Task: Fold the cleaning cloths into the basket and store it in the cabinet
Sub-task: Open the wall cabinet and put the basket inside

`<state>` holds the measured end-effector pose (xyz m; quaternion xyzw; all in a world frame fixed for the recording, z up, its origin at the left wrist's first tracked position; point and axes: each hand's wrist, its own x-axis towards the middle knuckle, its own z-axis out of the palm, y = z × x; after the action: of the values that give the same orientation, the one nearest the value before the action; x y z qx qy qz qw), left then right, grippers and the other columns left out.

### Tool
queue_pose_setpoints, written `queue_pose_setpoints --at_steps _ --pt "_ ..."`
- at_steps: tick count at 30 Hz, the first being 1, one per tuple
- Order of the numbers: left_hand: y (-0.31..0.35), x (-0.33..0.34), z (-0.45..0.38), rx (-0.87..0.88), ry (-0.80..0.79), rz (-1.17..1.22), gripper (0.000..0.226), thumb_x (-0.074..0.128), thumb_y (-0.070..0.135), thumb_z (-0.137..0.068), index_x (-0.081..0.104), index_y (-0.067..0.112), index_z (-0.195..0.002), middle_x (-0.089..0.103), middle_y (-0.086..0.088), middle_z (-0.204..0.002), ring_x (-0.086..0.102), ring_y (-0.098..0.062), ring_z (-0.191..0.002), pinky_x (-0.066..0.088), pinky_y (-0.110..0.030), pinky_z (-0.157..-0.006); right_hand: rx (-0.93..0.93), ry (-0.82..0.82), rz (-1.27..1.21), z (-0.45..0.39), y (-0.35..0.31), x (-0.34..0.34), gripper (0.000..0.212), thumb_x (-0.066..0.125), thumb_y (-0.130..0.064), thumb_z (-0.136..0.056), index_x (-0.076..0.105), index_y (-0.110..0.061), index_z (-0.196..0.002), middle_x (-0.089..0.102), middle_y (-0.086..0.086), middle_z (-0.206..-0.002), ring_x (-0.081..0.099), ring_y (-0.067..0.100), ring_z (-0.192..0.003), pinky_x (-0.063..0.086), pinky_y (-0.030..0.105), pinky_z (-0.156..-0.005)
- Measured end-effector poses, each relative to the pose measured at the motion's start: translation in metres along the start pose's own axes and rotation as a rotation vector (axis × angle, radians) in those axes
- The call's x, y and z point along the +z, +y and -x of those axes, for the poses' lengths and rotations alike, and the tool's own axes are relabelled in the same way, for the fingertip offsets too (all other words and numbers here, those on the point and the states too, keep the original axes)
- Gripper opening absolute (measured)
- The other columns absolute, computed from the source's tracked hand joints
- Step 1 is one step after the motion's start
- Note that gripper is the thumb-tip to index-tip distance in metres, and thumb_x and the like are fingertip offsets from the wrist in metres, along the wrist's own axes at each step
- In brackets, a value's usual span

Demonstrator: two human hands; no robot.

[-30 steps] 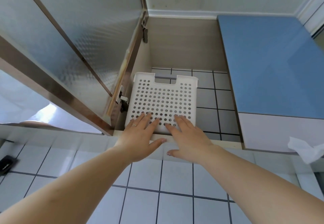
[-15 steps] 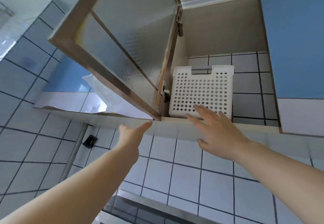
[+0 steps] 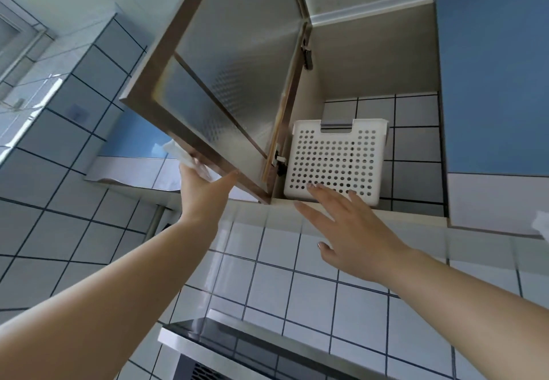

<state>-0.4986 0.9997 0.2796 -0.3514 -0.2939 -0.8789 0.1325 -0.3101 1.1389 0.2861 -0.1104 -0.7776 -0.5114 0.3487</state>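
Two bare hands part company at an overhead kitchen cabinet (image 3: 371, 61), where a white perforated basket (image 3: 332, 159) now sits inside on the cabinet floor, against the hinge side and just behind the front lip. A second ago both palms were flat on the basket's front wall; half a second ago the left had already come away and was reaching out to the side. Now the left hand (image 3: 202, 189) meets the bottom edge of the open frosted-glass door (image 3: 219, 88), thumb out along the metal frame, the other fingers hidden behind it, so whether they are closed on the frame cannot be told. The right hand (image 3: 353, 225) hangs spread and empty in front of the basket, fingers apart, their tips overlapping its lower edge in this view; whether they touch it is unclear.

Cloths cannot be seen through the basket's holes from this low angle, though a grey strip shows in the handle cut-out. A scrap of white cloth or paper (image 3: 184, 154) peeks out beside the left hand under the neighbouring blue cabinet (image 3: 130, 139).

Judged from this, the storing step looks all but done: basket placed, push finished, and the left hand set to swing the door shut, once the right clears its path.
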Motion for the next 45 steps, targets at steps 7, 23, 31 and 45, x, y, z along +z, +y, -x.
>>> queue_pose_setpoints --at_steps 7,23,31,45 --pt "-0.004 0.019 0.031 0.218 -0.035 -0.362 0.055 0.072 0.020 -0.079 0.035 0.017 -0.120 0.043 0.001 -0.117 0.040 -0.014 -0.106 0.040 -0.033 -0.090 -0.161 0.071 -0.012 0.034 0.003 -0.003 0.076 0.058 -0.029 -0.079 0.025 -0.021 -0.147 0.030 0.013 -0.152 0.032 0.027 -0.140 0.027 0.044 -0.111" --pt "-0.068 0.139 0.104 0.752 -0.522 -1.345 0.085 0.046 0.043 -0.092 -0.007 0.010 -0.149 -0.003 -0.006 -0.159 -0.017 -0.022 -0.145 -0.010 -0.053 -0.114 0.039 0.035 0.087 0.116 0.066 -0.011 0.066 0.043 -0.031 -0.082 0.035 -0.008 -0.143 0.030 0.012 -0.153 0.024 0.026 -0.142 0.022 0.045 -0.115" --pt "-0.081 0.154 0.108 0.720 -0.569 -1.505 0.089 0.044 0.042 -0.094 -0.018 0.006 -0.146 -0.014 -0.012 -0.157 -0.020 -0.026 -0.144 -0.010 -0.057 -0.112 0.215 -0.091 0.169 0.092 0.071 0.014 0.080 0.070 -0.033 -0.066 0.047 -0.002 -0.136 0.039 0.014 -0.148 0.034 0.029 -0.139 0.013 0.055 -0.108" --pt "-0.096 0.171 0.107 0.694 -0.600 -1.581 0.095 0.053 0.042 -0.089 -0.014 0.007 -0.148 -0.007 -0.014 -0.157 -0.011 -0.027 -0.146 -0.005 -0.058 -0.114 0.345 -0.258 -0.122 0.067 0.051 0.051 0.087 0.045 -0.043 -0.092 -0.011 -0.008 -0.149 -0.016 0.008 -0.158 -0.019 0.020 -0.145 -0.012 0.041 -0.116"
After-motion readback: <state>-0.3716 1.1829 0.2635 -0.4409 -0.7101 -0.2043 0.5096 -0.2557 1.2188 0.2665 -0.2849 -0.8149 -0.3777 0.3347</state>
